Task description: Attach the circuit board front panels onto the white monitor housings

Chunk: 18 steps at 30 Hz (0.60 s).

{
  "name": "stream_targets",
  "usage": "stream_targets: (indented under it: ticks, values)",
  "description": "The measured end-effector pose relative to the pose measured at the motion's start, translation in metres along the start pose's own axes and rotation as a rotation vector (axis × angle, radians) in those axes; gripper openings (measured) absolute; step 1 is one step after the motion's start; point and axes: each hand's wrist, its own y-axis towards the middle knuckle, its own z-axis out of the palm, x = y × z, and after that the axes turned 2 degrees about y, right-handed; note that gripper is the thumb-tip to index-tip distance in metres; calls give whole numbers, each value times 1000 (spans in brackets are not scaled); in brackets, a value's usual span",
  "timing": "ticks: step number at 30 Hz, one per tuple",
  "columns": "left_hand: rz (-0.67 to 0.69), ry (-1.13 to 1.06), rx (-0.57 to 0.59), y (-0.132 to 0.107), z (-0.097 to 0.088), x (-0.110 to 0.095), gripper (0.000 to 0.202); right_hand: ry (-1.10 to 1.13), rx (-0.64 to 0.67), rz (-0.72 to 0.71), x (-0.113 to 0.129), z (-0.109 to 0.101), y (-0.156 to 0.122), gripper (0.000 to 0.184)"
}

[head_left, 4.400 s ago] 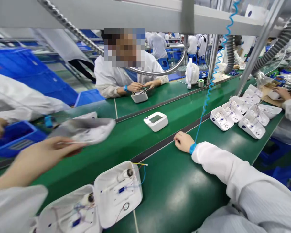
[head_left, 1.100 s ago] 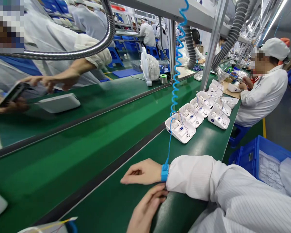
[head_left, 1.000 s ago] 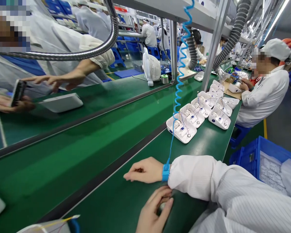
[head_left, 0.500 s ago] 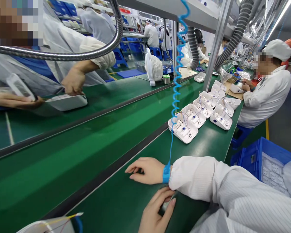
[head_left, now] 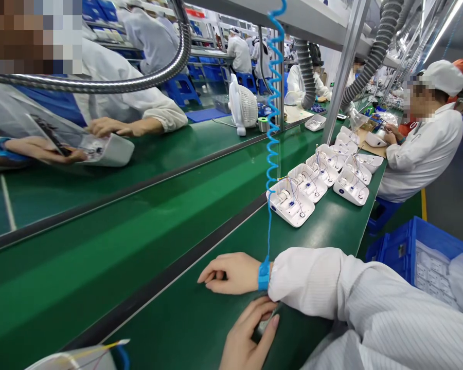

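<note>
My right hand (head_left: 229,273) rests palm down on the green bench, its fingers loosely bent and a gap showing above the thumb. Nothing shows in it. A blue wrist strap (head_left: 264,275) with a coiled blue cord (head_left: 273,103) circles that wrist. Just below the white sleeve cuff, my left hand (head_left: 250,331) lies with thumb and fingers apart. A greyish patch shows between them, and I cannot make out what it is. At the bottom left, a white housing (head_left: 77,358) with thin wires is cut off by the frame.
Several white housings (head_left: 291,203) with wires stand on the bench to the right. A green conveyor belt (head_left: 139,241) runs alongside. Across it, a co-worker's hand (head_left: 110,127) touches another white housing (head_left: 118,151). A blue bin (head_left: 405,252) stands at the right. A metal post (head_left: 345,77) rises behind.
My right fingers have curled in slightly; my left hand stays put. Across the belt, the co-worker's hand has shifted and the housing there has tilted. The coiled cord has swung left.
</note>
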Motion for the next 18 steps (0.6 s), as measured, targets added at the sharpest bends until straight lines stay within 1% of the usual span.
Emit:
stream_targets:
  ticks: [11, 18]
  values:
    - [-32, -5, 17, 0, -2, -3, 29, -55, 69, -19, -1, -1, 0, 16]
    - [5, 0, -1, 1, -4, -4, 28, -63, 82, -12, 0, -1, -1, 16]
